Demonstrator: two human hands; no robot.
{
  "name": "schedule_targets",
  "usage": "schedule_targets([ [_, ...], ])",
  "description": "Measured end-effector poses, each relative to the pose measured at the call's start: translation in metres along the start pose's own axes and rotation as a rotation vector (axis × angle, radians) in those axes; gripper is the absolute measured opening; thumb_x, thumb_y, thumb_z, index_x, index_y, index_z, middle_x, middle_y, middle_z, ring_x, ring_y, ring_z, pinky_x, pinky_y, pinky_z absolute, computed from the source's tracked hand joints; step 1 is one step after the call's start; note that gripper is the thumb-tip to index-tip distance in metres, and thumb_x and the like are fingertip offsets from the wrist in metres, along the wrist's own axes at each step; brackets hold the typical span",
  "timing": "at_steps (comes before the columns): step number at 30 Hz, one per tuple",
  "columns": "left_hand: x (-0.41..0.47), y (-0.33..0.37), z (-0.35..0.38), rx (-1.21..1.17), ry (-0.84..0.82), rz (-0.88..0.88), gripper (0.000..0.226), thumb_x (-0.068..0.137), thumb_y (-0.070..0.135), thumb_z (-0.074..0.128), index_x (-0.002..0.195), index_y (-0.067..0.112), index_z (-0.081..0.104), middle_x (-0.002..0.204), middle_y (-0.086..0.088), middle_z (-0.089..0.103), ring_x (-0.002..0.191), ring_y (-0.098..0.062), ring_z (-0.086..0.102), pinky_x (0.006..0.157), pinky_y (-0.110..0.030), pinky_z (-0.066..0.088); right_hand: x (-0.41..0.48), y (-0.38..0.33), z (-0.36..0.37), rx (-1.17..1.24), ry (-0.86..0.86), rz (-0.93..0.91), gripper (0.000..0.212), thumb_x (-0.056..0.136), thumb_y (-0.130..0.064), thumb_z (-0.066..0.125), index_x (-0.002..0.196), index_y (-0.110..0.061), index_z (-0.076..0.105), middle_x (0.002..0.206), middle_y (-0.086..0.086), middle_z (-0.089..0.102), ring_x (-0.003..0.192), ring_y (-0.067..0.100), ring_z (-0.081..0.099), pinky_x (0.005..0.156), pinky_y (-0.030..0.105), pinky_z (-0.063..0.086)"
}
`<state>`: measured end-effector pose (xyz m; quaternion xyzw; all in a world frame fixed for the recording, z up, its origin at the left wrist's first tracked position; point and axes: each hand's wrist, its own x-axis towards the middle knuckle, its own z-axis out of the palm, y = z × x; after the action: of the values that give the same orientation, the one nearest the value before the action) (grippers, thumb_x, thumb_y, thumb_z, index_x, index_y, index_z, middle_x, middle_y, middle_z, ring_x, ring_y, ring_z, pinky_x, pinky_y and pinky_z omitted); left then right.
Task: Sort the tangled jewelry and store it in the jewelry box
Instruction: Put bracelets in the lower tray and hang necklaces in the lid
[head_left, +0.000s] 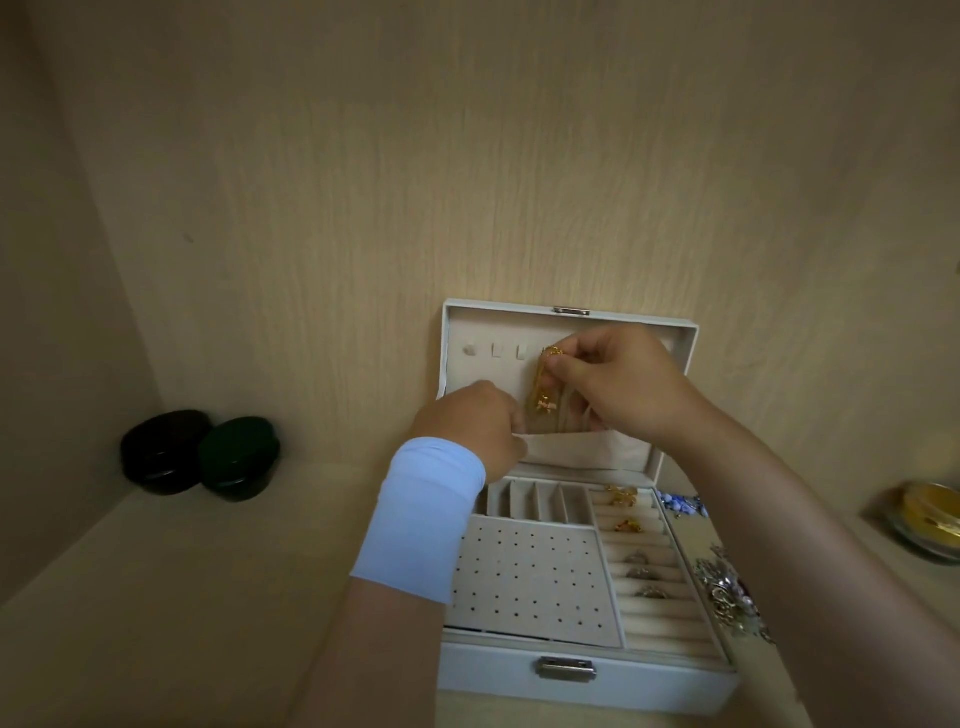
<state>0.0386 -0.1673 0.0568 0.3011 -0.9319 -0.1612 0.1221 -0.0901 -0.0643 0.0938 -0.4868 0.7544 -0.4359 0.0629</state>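
— At 12 o'clock of the jewelry box, inside the raised lid: status?
— The right hand has its grip clamped, thumb to forefinger, on the gold necklace, level with the row of hooks. The left hand has its grip pinched on the edge of the lid pocket.
— Procedure?
— Seat the chain's top fully on a hook. Feed the slack straight down into the pocket. Release the pocket edge last.
— Obstructions?
— The right forearm crosses above the ring rolls, so lift it clear rather than dragging it. The tangled pile lies just beside the box at 3 o'clock and the blue beads at 2 o'clock. The two dark tins at 9 o'clock stand well apart.
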Motion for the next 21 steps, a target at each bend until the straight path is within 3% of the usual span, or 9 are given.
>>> schedule_targets([
  [4,0.0,-0.004,-0.004,-0.046,-0.045,-0.002,0.001,0.088,0.035,0.064,0.087,0.036,0.065,0.108,0.011,0.066,0.101,-0.014,0.062,0.087,-0.029,0.051,0.004,0.007,0.008,-0.169,-0.028,-0.046,0.025,0.096,-0.021,0.062,0.077,-0.014,0.074,0.058,0.006,0.07,0.05,0.016,0.066,0.057,0.027,0.053],
  [8,-0.001,-0.005,-0.006,-0.085,-0.045,-0.012,0.004,0.087,0.036,0.066,0.088,0.034,0.069,0.106,0.011,0.069,0.101,-0.014,0.063,0.088,-0.029,0.051,-0.002,0.015,0.017,-0.378,-0.14,-0.085,0.014,0.089,-0.017,0.07,0.08,-0.022,0.08,0.078,-0.005,0.075,0.057,-0.004,0.062,0.07,0.028,0.058],
  [11,-0.001,-0.005,-0.006,-0.105,-0.037,-0.018,0.015,0.087,0.037,0.068,0.1,0.031,0.073,0.107,0.01,0.068,0.1,-0.014,0.063,0.086,-0.027,0.051,-0.007,0.019,0.02,-0.478,-0.1,-0.113,0.012,0.083,-0.017,0.073,0.084,-0.026,0.081,0.081,-0.009,0.074,0.076,0.005,0.067,0.078,0.034,0.059],
  [18,-0.001,0.0,-0.005,-0.132,0.033,0.007,0.017,0.087,0.038,0.066,0.101,0.031,0.072,0.106,0.01,0.068,0.097,-0.013,0.063,0.087,-0.028,0.052,-0.018,0.022,0.02,-0.403,-0.171,-0.139,0.025,0.089,-0.01,0.066,0.104,-0.025,0.079,0.098,-0.007,0.077,0.091,0.007,0.069,0.088,0.034,0.057],
  [21,0.0,0.002,-0.002,-0.182,0.071,0.052,0.018,0.085,0.041,0.068,0.102,0.035,0.07,0.108,0.016,0.066,0.101,-0.008,0.063,0.093,-0.033,0.052,-0.022,0.026,0.007,-0.337,-0.103,-0.124,0.022,0.091,-0.014,0.067,0.105,-0.027,0.078,0.105,-0.012,0.075,0.092,-0.006,0.065,0.103,0.032,0.049],
])
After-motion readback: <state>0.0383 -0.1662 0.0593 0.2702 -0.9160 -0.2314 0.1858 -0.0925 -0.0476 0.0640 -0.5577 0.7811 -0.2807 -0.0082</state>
